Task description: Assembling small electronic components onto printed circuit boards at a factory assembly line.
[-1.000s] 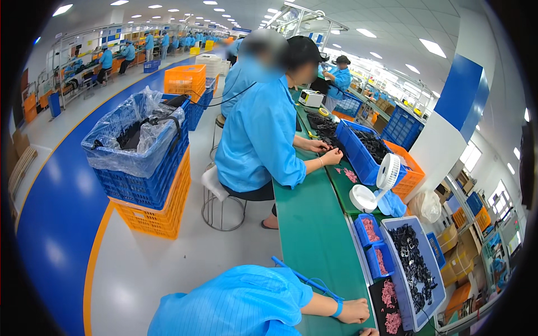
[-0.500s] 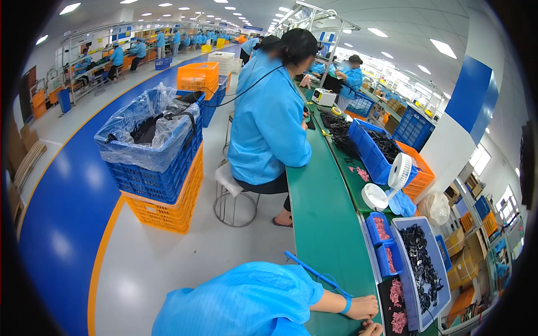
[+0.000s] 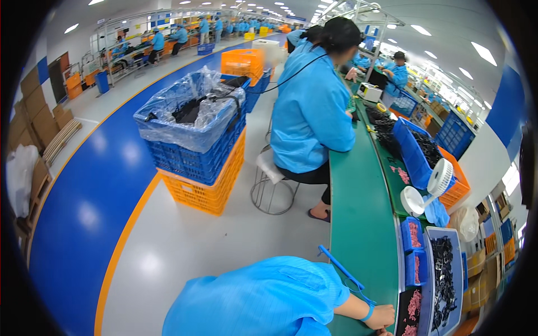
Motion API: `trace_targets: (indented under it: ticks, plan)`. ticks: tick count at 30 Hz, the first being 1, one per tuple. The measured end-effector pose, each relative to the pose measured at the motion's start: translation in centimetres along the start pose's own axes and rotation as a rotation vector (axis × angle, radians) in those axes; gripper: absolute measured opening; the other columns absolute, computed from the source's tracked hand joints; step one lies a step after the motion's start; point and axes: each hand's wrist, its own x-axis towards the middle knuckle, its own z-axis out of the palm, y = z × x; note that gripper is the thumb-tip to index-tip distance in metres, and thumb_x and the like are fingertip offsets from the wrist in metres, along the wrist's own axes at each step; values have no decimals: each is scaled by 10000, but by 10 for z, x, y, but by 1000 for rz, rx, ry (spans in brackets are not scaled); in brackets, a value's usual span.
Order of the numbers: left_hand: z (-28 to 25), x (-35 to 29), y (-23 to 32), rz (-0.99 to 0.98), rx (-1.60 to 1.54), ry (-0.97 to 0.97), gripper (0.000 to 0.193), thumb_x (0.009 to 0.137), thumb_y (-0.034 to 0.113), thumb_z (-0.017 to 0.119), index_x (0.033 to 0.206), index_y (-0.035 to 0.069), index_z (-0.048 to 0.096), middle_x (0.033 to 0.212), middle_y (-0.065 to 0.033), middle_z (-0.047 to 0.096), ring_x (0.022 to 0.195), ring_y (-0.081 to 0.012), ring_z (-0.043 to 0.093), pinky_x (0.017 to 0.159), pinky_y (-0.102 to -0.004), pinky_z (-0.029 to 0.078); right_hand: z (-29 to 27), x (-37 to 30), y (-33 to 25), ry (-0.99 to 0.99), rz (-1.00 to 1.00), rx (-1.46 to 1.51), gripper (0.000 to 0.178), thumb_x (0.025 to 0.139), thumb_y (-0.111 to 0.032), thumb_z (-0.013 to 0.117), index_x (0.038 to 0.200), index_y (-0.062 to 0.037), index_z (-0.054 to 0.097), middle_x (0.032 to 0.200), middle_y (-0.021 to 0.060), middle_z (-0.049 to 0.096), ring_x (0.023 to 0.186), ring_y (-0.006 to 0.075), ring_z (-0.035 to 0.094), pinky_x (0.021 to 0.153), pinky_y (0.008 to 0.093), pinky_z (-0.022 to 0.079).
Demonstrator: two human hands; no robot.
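My left hand (image 3: pixel 382 317) is at the bottom of the view, over the green bench (image 3: pixel 358 213), in a blue sleeve and with a blue wristband (image 3: pixel 369 311). Its fingers are curled downward and look closed; anything in them is hidden. Only a sliver of my right hand (image 3: pixel 384 332) shows at the lower edge, close to the left fingertips, so its grip is not visible. Beside my left hand lie small pink parts (image 3: pixel 413 305) on a dark mat. A blue cord (image 3: pixel 346 270) runs along the bench toward the wristband.
A long pale-blue bin (image 3: pixel 428 280) of black parts stands right of the mat, with two small blue bins (image 3: pixel 415 251) of pink parts behind it. A white fan (image 3: pixel 439 179) stands farther back. At the bench's left side sits a co-worker (image 3: pixel 311 112); stacked crates (image 3: pixel 196 162) stand on the floor.
The whole view has swung left, so the bench and crates sit farther right in the picture. My hands stay together near the mat, and less of the right one shows.
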Motion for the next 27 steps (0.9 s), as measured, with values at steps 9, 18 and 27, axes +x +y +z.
trace_targets:
  ticks: [9, 18, 27]
  plan:
    - [-30, 8, 20, 123, 77, -79, 364, 691, 412, 716, 761, 65, 631, 747, -137, 646, 693, -321, 643, 590, -441, 498, -8, 8, 13, 67, -68, -206, 211, 922, -168, 537, 928, 39, 578, 853, 203, 630, 736, 294, 618, 681, 372, 517]
    - [5, 2, 7, 44, -267, 97, 153, 687, 269, 639, 671, 118, 654, 651, -108, 619, 625, -312, 610, 537, -452, 451, -24, 7, 27, 98, -101, -467, 197, 883, -157, 558, 868, 38, 577, 796, 221, 595, 721, 359, 582, 676, 417, 482]
    - [19, 8, 10, 23, -319, 72, 279, 688, 326, 616, 540, 90, 616, 552, -130, 591, 493, -324, 570, 460, -470, 398, -40, 6, 56, 45, -287, -985, 182, 798, -152, 597, 748, 21, 566, 711, 223, 563, 659, 414, 554, 611, 469, 457]
